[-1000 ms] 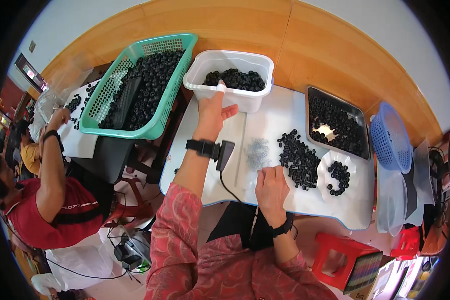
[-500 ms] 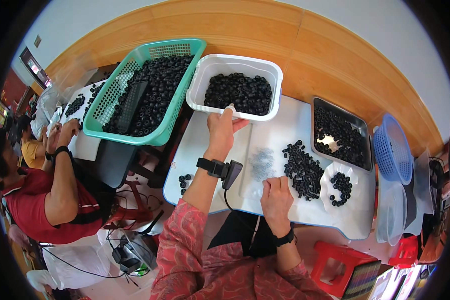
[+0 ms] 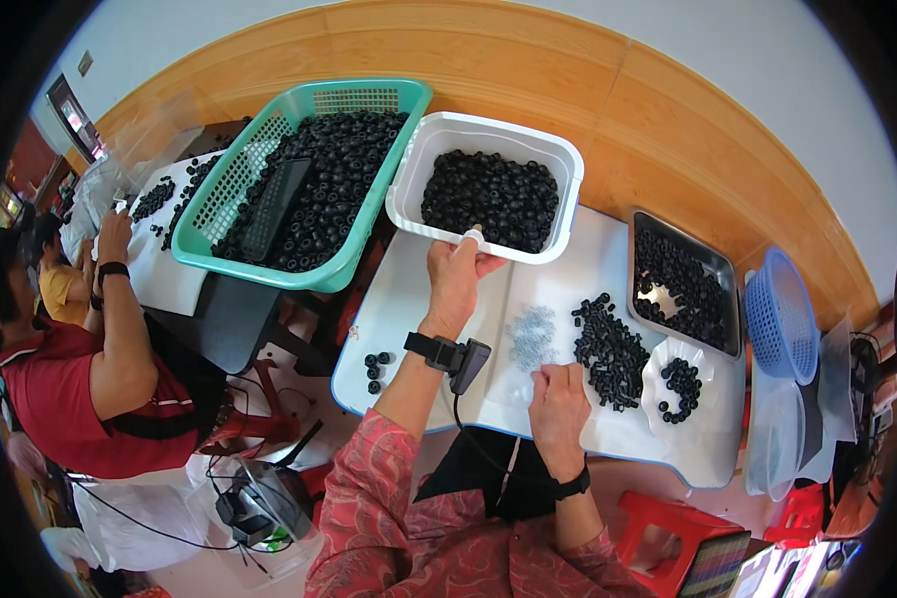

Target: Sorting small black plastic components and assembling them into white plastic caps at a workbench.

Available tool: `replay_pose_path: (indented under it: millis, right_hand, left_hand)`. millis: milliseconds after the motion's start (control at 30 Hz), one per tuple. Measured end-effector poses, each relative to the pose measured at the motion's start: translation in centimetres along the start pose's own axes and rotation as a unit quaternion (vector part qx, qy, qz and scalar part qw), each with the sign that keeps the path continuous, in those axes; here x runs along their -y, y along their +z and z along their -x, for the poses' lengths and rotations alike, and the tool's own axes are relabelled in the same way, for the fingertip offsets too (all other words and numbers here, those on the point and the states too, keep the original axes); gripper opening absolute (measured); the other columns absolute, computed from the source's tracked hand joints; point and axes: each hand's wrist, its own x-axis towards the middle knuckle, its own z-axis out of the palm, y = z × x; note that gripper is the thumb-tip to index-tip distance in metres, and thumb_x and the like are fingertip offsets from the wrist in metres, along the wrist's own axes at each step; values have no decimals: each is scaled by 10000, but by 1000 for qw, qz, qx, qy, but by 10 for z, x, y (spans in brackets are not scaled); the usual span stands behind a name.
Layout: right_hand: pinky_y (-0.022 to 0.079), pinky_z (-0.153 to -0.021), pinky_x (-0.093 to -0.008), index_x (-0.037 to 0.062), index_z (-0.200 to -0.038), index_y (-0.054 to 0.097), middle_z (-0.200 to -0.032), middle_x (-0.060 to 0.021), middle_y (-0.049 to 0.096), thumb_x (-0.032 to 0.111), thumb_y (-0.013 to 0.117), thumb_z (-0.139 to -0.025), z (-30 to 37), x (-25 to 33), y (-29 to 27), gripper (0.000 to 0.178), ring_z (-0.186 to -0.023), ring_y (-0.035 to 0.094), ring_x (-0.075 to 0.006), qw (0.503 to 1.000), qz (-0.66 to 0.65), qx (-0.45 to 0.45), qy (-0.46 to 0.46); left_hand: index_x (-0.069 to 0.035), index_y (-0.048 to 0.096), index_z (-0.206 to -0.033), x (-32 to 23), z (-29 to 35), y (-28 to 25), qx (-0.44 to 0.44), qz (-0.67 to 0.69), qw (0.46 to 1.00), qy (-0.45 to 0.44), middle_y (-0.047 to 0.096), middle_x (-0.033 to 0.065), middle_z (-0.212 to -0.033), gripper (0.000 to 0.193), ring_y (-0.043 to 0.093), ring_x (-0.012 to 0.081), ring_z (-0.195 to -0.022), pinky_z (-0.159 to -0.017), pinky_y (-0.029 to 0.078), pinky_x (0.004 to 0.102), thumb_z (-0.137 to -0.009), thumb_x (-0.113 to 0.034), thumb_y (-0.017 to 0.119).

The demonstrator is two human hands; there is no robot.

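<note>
The white tub (image 3: 498,140) is at the far edge of the white table (image 3: 399,289), against the wood panelling, with a load of black rings (image 3: 493,199) inside. A second ago its near outer wall showed; now the mouth is turned towards the person, so the whole load is in view and, by my judgement, easier to look over. Whether its base touches the table I cannot tell. The left hand (image 3: 455,279) is clamped on the near rim, thumb over the top and a finger stretched out below; its forearm reaches forward, a dark device (image 3: 468,367) strapped at the wrist. The right hand (image 3: 558,409) stays back near the table's front edge, well apart from the left, knuckles up and fingers curled; I cannot tell whether they pinch anything. Just beyond it lie small clear bits (image 3: 533,337), and to its right a pile of short black tubes (image 3: 611,354), then a frilled white dish (image 3: 656,384) of black rings and a metal tray (image 3: 659,296) behind. Left of the tub stands a green basket (image 3: 259,271), also full of rings, and past that a co-worker (image 3: 90,399) in red sits at another table.
</note>
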Motion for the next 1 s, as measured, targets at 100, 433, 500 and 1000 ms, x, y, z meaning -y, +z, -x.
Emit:
replay_pose_path:
  millis: [100,433,500,1000]
  right_hand:
    - [504,-613,-414,55,-872,624,-876,-117,553,96,684,-835,0,-1,0,82,-739,614,-321,1000,-1,2,-2]
    - [505,-606,-421,58,-924,646,-890,-113,558,76,682,-840,-34,35,-74,93,-706,625,-320,997,2,31,-73]
    - [502,-603,-416,55,-927,645,-890,-115,557,54,674,-843,-54,46,-89,88,-695,621,-323,995,-3,12,-102]
    - [432,-885,-465,52,-911,722,-1123,-212,526,24,679,-768,-210,21,-11,152,-1091,506,-388,984,40,-31,-172]
  left_hand:
    - [95,532,-1064,2,-1,0,-9,3,1000,-1,610,142,-991,212,683,268,-881,-812,612,416,-936,-74,523]
    - [76,554,-1009,5,0,-3,10,16,1000,4,610,122,-953,171,677,238,-859,-796,614,402,-925,-71,533]
    - [77,555,-1004,3,1,-3,3,15,1000,11,610,122,-951,169,674,231,-849,-788,615,395,-924,-70,529]
    - [73,563,-996,8,-4,-1,-24,2,1000,19,622,132,-965,132,675,210,-836,-714,630,358,-926,-33,529]
